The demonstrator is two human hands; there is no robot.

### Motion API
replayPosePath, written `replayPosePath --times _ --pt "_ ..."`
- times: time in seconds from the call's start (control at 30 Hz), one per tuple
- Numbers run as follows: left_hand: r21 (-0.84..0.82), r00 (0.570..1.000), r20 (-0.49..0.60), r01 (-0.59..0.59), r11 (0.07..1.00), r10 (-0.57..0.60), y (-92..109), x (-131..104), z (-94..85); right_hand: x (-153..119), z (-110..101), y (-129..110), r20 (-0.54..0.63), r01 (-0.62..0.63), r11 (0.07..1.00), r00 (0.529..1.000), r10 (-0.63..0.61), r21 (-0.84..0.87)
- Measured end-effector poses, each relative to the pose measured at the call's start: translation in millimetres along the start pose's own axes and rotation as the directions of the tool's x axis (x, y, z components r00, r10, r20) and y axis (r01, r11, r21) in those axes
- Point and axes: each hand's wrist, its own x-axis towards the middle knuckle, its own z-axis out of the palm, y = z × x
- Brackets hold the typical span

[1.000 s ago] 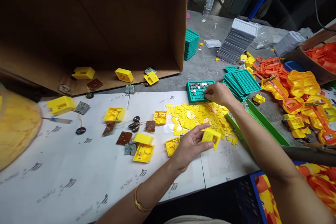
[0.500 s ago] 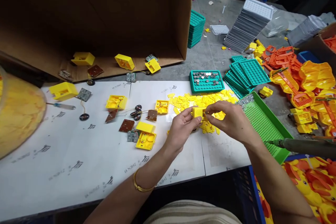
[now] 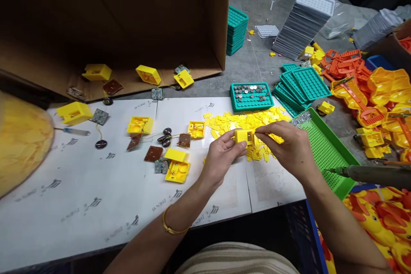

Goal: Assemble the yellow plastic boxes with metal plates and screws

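Observation:
My left hand [image 3: 221, 154] is closed round a small yellow plastic case [image 3: 241, 138] with speaker holes in its face. An opening with bits of metal shows at the case's right end. There my right hand [image 3: 285, 143] has thumb and forefinger pinched together against the edge; whatever they grip is too small to make out. Beneath both hands lies a pile of flat yellow plastic pieces [image 3: 224, 124]. Just beyond the pile, a teal tray [image 3: 253, 106] carries several button cells.
Opened yellow cases [image 3: 177, 172], circuit boards [image 3: 153, 153] and wired speakers [image 3: 101, 144] lie to the left, near a screwdriver [image 3: 77, 132]. A cardboard box [image 3: 220, 60] stands behind. On the right are a green basket [image 3: 334, 150], a dark rod-shaped tool [image 3: 369, 174] and orange parts [image 3: 372, 115].
My right fingertips have shifted slightly right along the case's end, uncovering more of its opening. My left hand keeps its hold on the case. The view has shifted a little.

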Motion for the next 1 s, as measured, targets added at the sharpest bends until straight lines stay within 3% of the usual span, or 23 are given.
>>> replayPosePath --times 0.27,0.4,0.5,0.6,0.67,0.77,0.83,0.9,1.0 --pt "0.026 0.999 0.012 0.041 0.999 -0.042 -1 -3 -0.4 4 4 0 0.156 0.014 0.998 0.988 -0.005 -0.056" --pt "0.034 0.998 0.032 0.053 0.998 -0.054 -1 -3 -0.7 6 3 7 0.218 -0.125 0.980 0.972 0.090 0.152" --pt "0.030 0.997 0.074 0.031 0.999 -0.033 1 -4 -0.3 8 6 16 0.352 -0.361 0.807 0.914 0.204 0.468" --pt "-0.003 0.996 0.071 0.045 0.999 -0.045 5 -6 1.2 15 9 30 0.528 -0.523 0.604 0.828 0.189 0.602" --pt "-0.039 0.996 0.044 0.074 0.997 -0.072 9 -7 2.5 24 10 42 0.487 -0.502 0.618 0.848 0.211 0.606" --pt "-0.092 0.994 -0.006 0.105 0.990 -0.106 13 -8 4.0 45 14 65 0.089 -0.272 0.887 0.962 0.258 0.373" --pt "-0.113 0.992 -0.026 0.118 0.987 -0.122 14 -8 4.2 57 19 80 -0.051 -0.156 0.985 0.986 0.160 0.070" --pt "-0.128 0.991 -0.042 0.123 0.984 -0.129 14 -8 3.6 66 24 91 0.016 -0.076 0.987 0.997 0.079 -0.144" --pt "-0.150 0.989 -0.066 0.119 0.981 -0.130 14 -6 1.8 70 31 96 0.113 -0.023 0.953 0.992 0.060 -0.302"
